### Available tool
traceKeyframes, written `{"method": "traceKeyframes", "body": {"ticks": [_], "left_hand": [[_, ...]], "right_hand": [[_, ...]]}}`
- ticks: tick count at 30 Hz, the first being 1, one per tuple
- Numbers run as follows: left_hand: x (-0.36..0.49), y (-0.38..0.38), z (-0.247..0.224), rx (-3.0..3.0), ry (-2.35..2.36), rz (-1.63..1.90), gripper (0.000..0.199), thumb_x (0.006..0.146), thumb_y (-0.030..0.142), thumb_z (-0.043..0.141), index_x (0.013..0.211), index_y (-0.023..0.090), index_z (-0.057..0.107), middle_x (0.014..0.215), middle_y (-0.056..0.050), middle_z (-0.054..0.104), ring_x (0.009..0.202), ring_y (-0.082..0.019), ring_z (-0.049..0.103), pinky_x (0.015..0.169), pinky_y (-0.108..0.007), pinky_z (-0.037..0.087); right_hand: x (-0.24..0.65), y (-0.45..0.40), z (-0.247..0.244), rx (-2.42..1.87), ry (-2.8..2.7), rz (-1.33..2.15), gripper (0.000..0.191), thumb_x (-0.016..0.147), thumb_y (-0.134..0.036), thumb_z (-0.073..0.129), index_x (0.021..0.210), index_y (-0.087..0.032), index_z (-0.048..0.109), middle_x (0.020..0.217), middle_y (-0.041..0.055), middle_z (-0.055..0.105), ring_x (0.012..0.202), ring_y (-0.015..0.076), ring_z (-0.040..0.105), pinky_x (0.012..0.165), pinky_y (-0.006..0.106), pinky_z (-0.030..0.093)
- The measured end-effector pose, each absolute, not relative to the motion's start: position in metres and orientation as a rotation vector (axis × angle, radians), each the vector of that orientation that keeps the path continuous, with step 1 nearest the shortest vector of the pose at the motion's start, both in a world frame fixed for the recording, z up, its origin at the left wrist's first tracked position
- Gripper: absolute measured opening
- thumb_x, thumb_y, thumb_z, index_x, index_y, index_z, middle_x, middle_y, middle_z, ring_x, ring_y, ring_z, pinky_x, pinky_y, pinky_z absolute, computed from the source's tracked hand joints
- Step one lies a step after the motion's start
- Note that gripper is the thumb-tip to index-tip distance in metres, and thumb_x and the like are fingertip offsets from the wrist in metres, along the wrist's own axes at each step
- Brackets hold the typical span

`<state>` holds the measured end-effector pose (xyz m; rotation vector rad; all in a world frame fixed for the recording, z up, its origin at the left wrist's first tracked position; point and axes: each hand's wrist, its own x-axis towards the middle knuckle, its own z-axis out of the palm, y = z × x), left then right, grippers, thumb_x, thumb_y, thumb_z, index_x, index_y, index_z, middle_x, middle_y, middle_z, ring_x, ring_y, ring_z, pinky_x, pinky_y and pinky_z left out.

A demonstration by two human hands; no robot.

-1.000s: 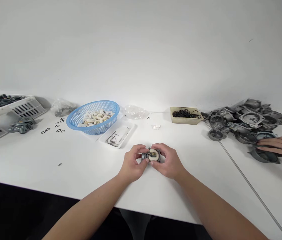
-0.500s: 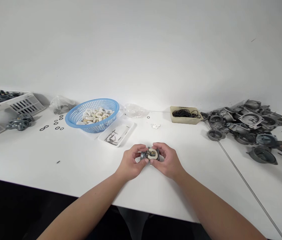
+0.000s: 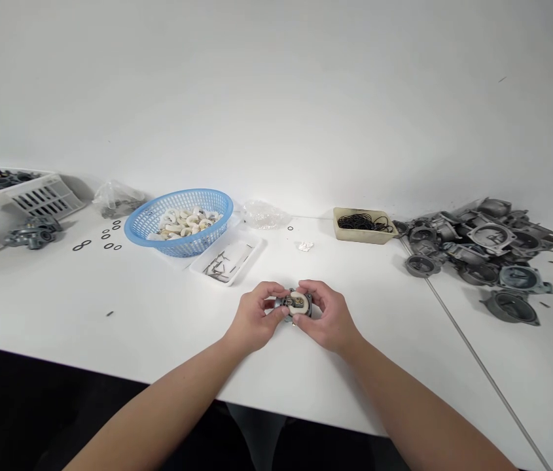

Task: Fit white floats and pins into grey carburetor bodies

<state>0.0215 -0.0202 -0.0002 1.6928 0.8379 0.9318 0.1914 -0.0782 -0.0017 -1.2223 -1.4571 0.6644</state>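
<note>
Both of my hands hold a grey metal carburetor [image 3: 286,303] at the table's near middle. A white U-shaped float [image 3: 300,303] sits on its upper face, with brass parts showing in the float's gap. My left hand [image 3: 257,318] grips the left end, thumb in front and fingers behind. My right hand [image 3: 328,317] closes round the right end, its thumb by the float's near edge. The fingers partly cover the carburetor's sides.
A blue basket [image 3: 131,230] of white floats and a white tray [image 3: 231,280] of thin pins stand behind left. A beige box [image 3: 367,237] holds black rings. Metal bowls [image 3: 492,239] are heaped right. Left are black rings [image 3: 108,246], another carburetor [image 3: 33,233] and a white crate [image 3: 43,196].
Another person's hand at the right edge has left the view, and the bowl it touched stays by the heap. My hands keep their hold on the carburetor. The view has shifted slightly.
</note>
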Motion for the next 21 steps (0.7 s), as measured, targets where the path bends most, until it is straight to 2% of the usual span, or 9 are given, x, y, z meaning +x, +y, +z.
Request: {"method": "traceKeyframes", "body": {"ticks": [5,11,21], "left_hand": [[0.0207,-0.0171,-0.0029,1.642,0.843,0.915,0.025,0.074,0.022,0.067,0.097,0.019,0.057,0.098,-0.007,0.067,0.093,-0.018,0.064,0.077,-0.032,0.053],[0.0184,-0.0170,-0.0017,1.684,0.763,0.889,0.031,0.075,0.022,0.066,0.105,0.020,0.055,0.103,-0.008,0.065,0.098,-0.019,0.061,0.078,-0.031,0.050],[0.0188,-0.0200,0.0023,1.641,0.785,0.902,0.030,0.072,0.019,0.067,0.101,0.019,0.056,0.101,-0.008,0.064,0.093,-0.018,0.061,0.074,-0.029,0.049]], "right_hand": [[0.1914,-0.0775,-0.0033,-1.230,-1.467,0.645,0.048,0.065,-0.019,0.067,0.112,-0.022,0.053,0.099,0.0059,0.064,0.088,0.0234,0.065,0.080,0.038,0.055],[0.1928,-0.0767,-0.0031,-1.211,-1.451,0.686,0.049,0.065,-0.019,0.067,0.112,-0.022,0.053,0.099,0.0055,0.063,0.088,0.0226,0.065,0.081,0.037,0.055],[0.1933,-0.0773,-0.0034,-1.214,-1.461,0.711,0.050,0.065,-0.019,0.068,0.113,-0.021,0.053,0.100,0.0066,0.063,0.090,0.0231,0.065,0.083,0.039,0.055]]}}
